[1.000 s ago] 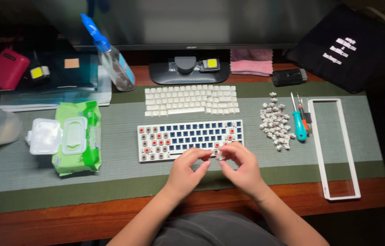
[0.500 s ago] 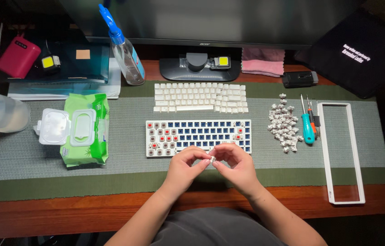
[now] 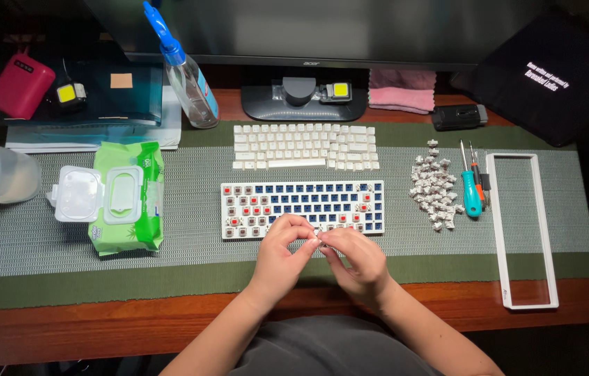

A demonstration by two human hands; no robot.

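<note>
My left hand (image 3: pixel 282 252) and my right hand (image 3: pixel 354 257) meet fingertip to fingertip just below the front edge of a white keyboard base (image 3: pixel 301 208) with a blue plate and several red-stemmed switches. Between the fingertips both hands pinch a small pale key switch (image 3: pixel 318 241), mostly hidden by the fingers. Behind the base lies a set of white keycaps (image 3: pixel 304 147) laid out in rows. A heap of loose switches (image 3: pixel 434 185) sits to the right of the base.
A teal-handled screwdriver (image 3: pixel 471 188) and a white rectangular frame (image 3: pixel 521 230) lie at the right. An open green wet-wipe pack (image 3: pixel 121 197), a spray bottle (image 3: pixel 186 73), a monitor stand (image 3: pixel 304 99), a pink cloth (image 3: pixel 396 97) and a red box (image 3: pixel 18 85) surround the grey-green mat (image 3: pixel 169 237).
Both hands shifted slightly toward the keyboard base and closer together, still pinching the small switch; the camera view shifted a little.
</note>
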